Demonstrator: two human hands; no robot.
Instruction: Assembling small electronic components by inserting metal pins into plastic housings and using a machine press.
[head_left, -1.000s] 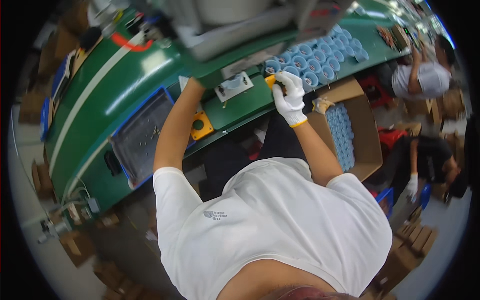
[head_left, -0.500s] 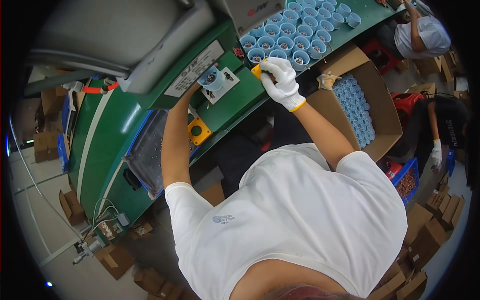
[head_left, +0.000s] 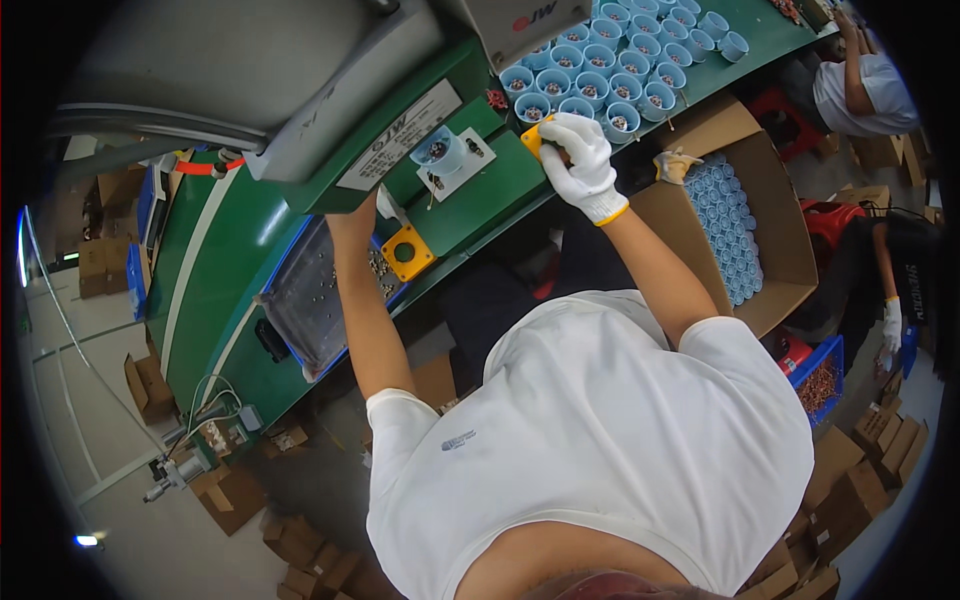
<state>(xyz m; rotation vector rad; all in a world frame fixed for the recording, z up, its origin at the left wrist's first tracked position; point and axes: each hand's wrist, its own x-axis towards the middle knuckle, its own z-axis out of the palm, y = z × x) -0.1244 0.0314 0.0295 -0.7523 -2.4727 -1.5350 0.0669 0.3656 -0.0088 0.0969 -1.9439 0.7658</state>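
Green worktop (head_left: 235, 255) runs beneath a grey-and-green machine (head_left: 330, 100), under whose edge a light-blue cup (head_left: 438, 152) sits on a white plate (head_left: 456, 187). The left hand (head_left: 353, 220) is mostly hidden by the machine, its grip impossible to tell; the gloved right hand (head_left: 578, 160) bends half-closed against a yellow box (head_left: 531, 141), whether gripping cannot be told, near similar cups (head_left: 632, 73)

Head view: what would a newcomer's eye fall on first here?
Probably the crowd of pale-blue cups at the top of the picture, standing on the green table with small bits inside many of them. Next, the white-gloved right hand, just below them, fingers curled at a yellow block. Then the bulky machine at upper left, with a lone cup beside its lower edge.
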